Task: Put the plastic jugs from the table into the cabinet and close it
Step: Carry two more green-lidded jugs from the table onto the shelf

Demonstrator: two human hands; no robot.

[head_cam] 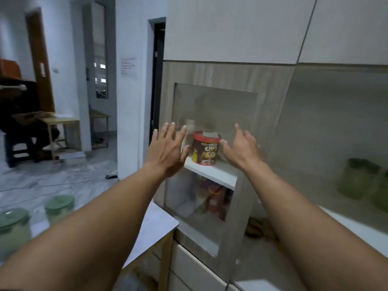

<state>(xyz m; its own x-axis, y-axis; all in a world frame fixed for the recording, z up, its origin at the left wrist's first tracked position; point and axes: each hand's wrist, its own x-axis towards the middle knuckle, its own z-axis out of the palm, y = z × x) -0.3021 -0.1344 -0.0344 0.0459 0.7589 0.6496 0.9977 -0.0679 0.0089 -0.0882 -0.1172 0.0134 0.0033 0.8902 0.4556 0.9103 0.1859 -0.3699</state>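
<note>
Both hands, left (168, 150) and right (241, 148), spread, empty, raised at grey glass-fronted cabinet door (212, 114), frame centre. Behind glass: red-lidded brown tub (205, 149), label "CHOCO CHIPS". Two green-lidded clear plastic jugs (59, 207) on counter (155, 225), lower left.

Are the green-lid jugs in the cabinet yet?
No. Both jugs stand on the table, lower left; both hands are empty at the cabinet.

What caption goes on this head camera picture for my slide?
Both open hands, left and right, reach toward the glass cabinet door; two green-lidded jugs wait on the table.
</note>
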